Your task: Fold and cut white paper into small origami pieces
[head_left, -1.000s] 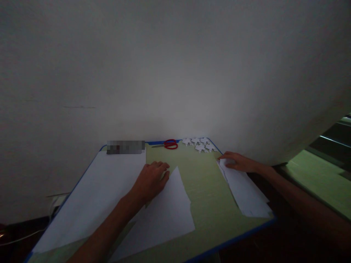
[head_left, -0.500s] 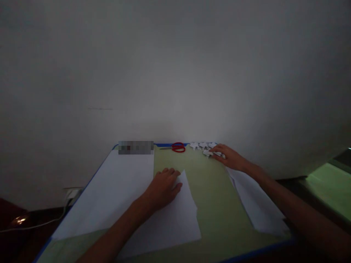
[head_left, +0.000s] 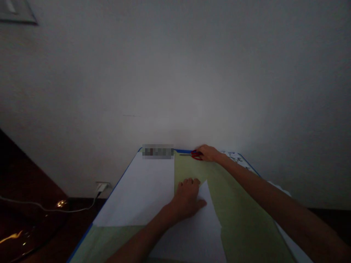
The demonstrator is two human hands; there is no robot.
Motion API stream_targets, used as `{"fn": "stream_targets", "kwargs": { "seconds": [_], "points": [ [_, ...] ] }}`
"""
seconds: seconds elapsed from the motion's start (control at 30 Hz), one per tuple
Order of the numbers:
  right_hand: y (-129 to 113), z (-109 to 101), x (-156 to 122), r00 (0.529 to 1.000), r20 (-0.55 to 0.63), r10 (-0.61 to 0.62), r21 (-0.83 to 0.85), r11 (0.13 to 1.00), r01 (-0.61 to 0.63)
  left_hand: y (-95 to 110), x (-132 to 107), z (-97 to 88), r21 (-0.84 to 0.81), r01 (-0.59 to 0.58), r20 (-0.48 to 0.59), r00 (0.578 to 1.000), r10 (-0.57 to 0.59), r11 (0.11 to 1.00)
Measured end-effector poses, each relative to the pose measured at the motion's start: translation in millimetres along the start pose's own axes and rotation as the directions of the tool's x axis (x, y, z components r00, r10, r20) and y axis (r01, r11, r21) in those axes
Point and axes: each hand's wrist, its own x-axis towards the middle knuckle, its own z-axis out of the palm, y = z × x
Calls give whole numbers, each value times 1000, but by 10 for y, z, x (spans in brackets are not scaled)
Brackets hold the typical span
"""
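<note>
My left hand [head_left: 188,199] lies flat with fingers spread on a loose white sheet of paper [head_left: 199,237], which has an uneven right edge. At the back of the green table, my right hand [head_left: 207,152] has its fingers closed over the red handles of a pair of scissors [head_left: 195,155]. The blades point left and rest at table level. Several small cut paper pieces [head_left: 236,157] lie just right of that hand, partly hidden behind the forearm.
Larger white paper [head_left: 145,190] covers the table's left side, with a blurred-out patch at its far end. More paper [head_left: 290,241] lies under my right forearm. A wall stands behind the blue table edge [head_left: 183,151]. A cable [head_left: 41,207] runs to a socket at left.
My right hand has left the small paper pieces and moved left onto the scissors' handles. My left hand stays on the sheet. The view has shifted, so the table appears farther right.
</note>
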Motion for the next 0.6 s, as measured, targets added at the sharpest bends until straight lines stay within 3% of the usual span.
{"fn": "stream_targets", "kwargs": {
  "seconds": [0.13,0.27,0.43,0.53,0.6],
  "points": [
    [-39,-71,-12,996,70,-51,-22,998,52,36,-34,-37,18,35,17,999,-35,999],
    [-128,-131,-248,997,70,-30,6,1000,30,123,-110,-100,59,44,29,999,-46,997],
    [-229,-245,-796,992,-72,99,164,983,-86,249,-171,-104,115,45,43,998,-50,992],
    [-403,-333,-1156,952,-203,231,346,926,-151,290,-156,-86,156,27,42,999,-34,987],
    [-642,-370,-1439,911,-272,311,482,863,-151,315,-150,-86,186,-1,48,999,-8,983]
  ]
}}
